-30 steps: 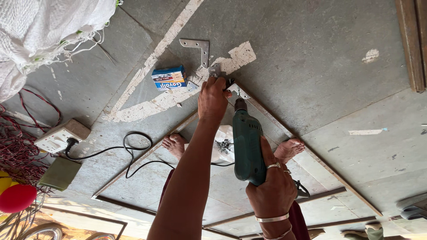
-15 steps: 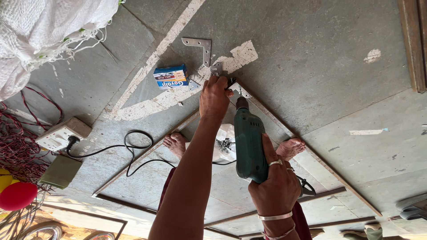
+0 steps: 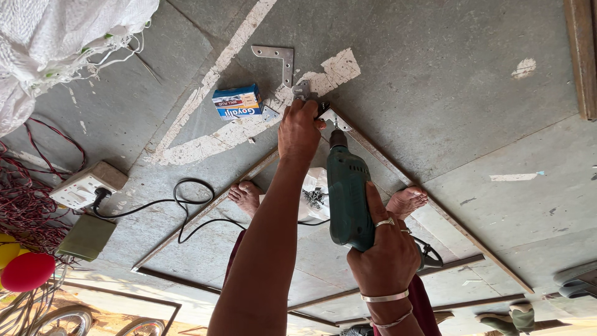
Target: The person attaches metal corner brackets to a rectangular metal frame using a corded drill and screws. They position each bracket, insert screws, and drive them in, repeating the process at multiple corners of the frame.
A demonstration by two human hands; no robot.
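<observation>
While the left hand (image 3: 300,127) steadies the frame corner (image 3: 329,118), the right hand (image 3: 382,252) grips the drill (image 3: 348,196).

Views: one only, head cam; nothing shared w/ another.
Position: above worker's arms, at head height.
Facing: steeply down at grey paved floor (image 3: 485,81); frame appears upside down, bare feet (image 3: 407,200) pointing up-frame.
Nearness: close; forearms fill lower centre, green electric drill (image 3: 348,199) mid-frame.
Reach: thin wooden frame's corner (image 3: 336,118) near centre, white woven sack (image 3: 56,37) at top-left edge.
</observation>
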